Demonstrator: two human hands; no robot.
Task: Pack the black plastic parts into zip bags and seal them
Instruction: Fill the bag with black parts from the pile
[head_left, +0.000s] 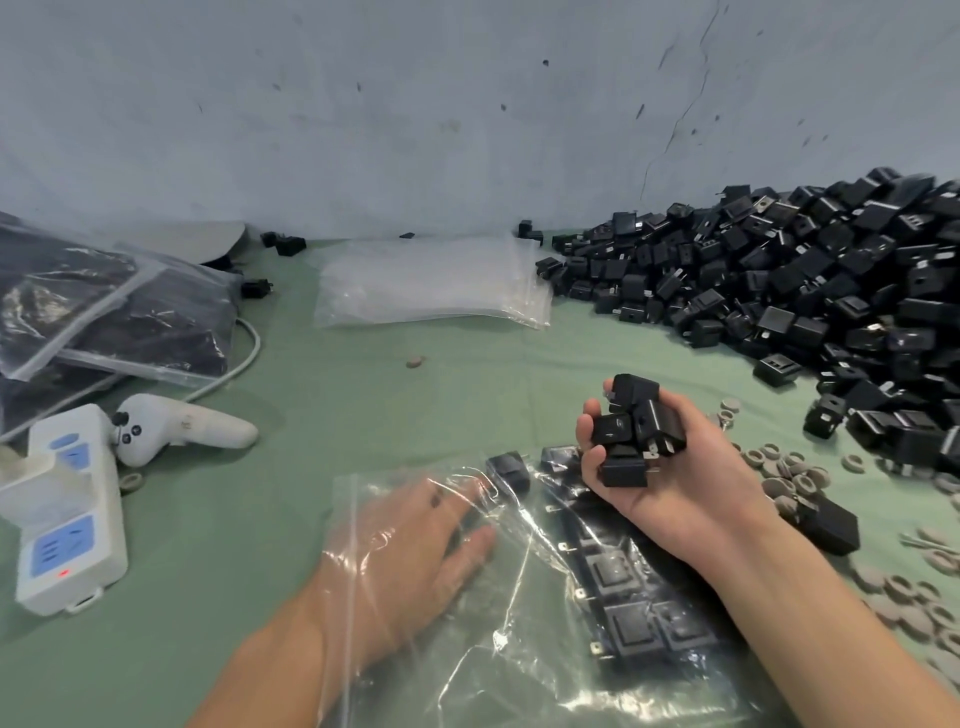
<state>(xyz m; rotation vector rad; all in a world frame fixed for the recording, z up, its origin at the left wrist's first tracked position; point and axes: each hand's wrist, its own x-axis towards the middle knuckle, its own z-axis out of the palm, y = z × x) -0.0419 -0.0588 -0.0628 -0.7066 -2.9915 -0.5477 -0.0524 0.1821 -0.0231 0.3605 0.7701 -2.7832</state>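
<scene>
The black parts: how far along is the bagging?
Done: filled bags lie at far left. In hand: the left hand lies flat inside an open zip bag already holding rows of parts, while the right hand grips a handful of parts. Left: this bag is unsealed, a big pile waits at right, and a stack of empty bags sits at centre back.

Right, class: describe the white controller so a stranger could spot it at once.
Start left on the green table cover, at the white power strip. The controller lies just right of its far end. Unlike the boxy strip, it is curved with black buttons.
</scene>
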